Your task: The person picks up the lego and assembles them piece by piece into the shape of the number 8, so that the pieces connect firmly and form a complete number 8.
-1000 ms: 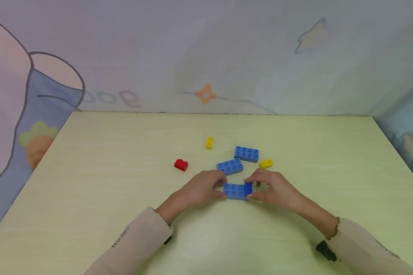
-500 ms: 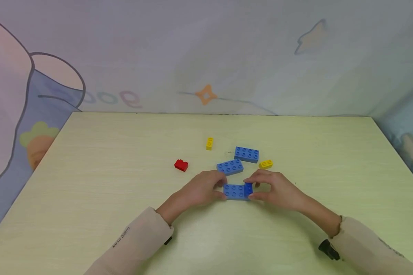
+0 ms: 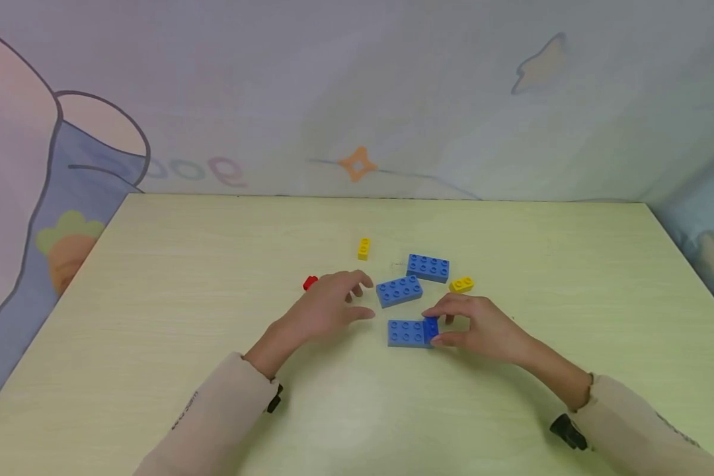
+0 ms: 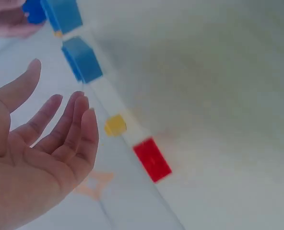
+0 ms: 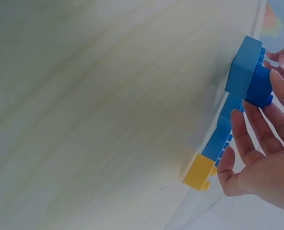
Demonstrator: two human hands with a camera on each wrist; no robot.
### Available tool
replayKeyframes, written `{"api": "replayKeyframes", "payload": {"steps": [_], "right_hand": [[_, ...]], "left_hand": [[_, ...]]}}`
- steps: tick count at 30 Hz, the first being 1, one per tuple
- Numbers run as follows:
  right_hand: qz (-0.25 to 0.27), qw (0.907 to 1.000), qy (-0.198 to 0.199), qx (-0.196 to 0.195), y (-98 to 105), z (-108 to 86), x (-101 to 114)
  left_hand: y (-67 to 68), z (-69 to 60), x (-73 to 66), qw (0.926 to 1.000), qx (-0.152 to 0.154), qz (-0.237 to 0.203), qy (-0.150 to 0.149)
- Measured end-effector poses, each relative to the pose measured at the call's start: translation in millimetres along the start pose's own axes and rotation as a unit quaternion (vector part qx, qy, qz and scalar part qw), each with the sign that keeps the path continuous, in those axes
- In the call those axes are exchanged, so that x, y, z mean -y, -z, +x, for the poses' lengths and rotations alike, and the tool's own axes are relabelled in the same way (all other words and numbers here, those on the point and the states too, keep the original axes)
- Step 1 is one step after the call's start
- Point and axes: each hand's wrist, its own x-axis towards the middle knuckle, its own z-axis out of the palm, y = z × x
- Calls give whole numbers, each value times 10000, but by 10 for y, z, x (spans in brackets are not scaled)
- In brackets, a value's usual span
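My right hand pinches a small dark blue brick between thumb and fingers. That brick sits on the right end of a lighter blue brick lying on the table; in the right wrist view the dark blue brick stands against the lighter one's studded side. Away to the left, my left hand holds nothing, its fingers loosely bent and its thumb apart. It partly covers the red brick in the head view. The left wrist view shows the red brick whole, apart from the fingers.
Two more blue bricks, a nearer one and a farther one, lie behind the joined pair. One yellow brick lies farther back, another yellow brick beyond my right hand. A printed wall covering borders the table's back edge.
My left hand has let go of the lighter blue brick's left end and moved left and slightly back, towards the red brick. My right hand keeps its pinch in the same place.
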Motion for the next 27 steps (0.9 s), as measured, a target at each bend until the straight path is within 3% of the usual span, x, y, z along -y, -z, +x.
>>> {"api": "replayKeyframes", "payload": {"steps": [6,11,16,27], "right_hand": [[71,9998,-171,-55,-8,-8,4],[97,9993,-358,-52,-9,-10,8],[83,9994,-332,-72,-11,-6,5],[124,9993,-348,-67,-16,-13,-6]], "left_hand": [[220,-38,148,9971,-758,30,21],[316,-64,288,9944,-1016,1,287],[350,-68,417,9928,-991,-105,662],[378,10,587,9923,-674,98,1037]]}}
